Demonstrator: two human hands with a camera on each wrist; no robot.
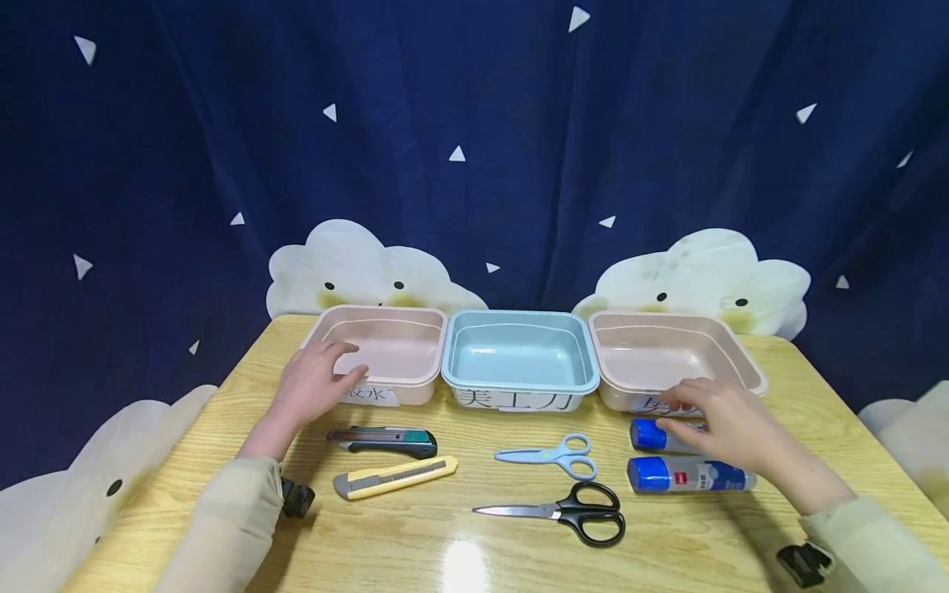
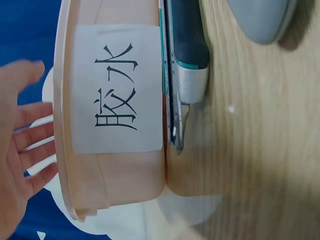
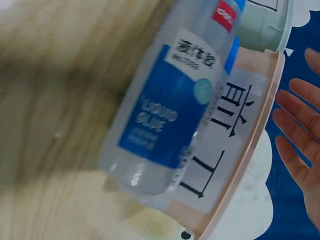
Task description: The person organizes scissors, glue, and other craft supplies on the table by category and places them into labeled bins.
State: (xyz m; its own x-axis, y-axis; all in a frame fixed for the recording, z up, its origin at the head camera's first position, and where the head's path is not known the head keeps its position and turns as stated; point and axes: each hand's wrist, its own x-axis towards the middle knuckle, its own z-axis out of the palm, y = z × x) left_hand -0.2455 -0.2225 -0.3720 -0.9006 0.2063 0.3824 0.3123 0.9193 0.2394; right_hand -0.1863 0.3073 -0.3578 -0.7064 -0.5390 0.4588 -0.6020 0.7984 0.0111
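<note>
My left hand (image 1: 315, 383) hovers at the front left of a pink bin (image 1: 441, 346), fingers relaxed and holding nothing. A black-and-green utility knife (image 1: 393, 441) and a yellow utility knife (image 1: 396, 478) lie below it. Over the front of the right pink bin (image 1: 752, 371) hangs my right hand (image 1: 722, 420), fingers loosely bent with nothing in them. Beneath that hand lie two blue-capped glue bottles, the nearer glue bottle (image 1: 693, 475) and a partly hidden glue bottle (image 1: 652, 434). Mid-table are blue scissors (image 1: 552, 455) and black-handled scissors (image 1: 567, 512).
A blue bin (image 1: 519, 399) stands between the pink bins, at the back of the wooden table (image 1: 385, 543). White paper labels (image 2: 117, 90) with Chinese characters are on the bin fronts. A dark blue curtain (image 1: 474, 82) with clouds hangs behind.
</note>
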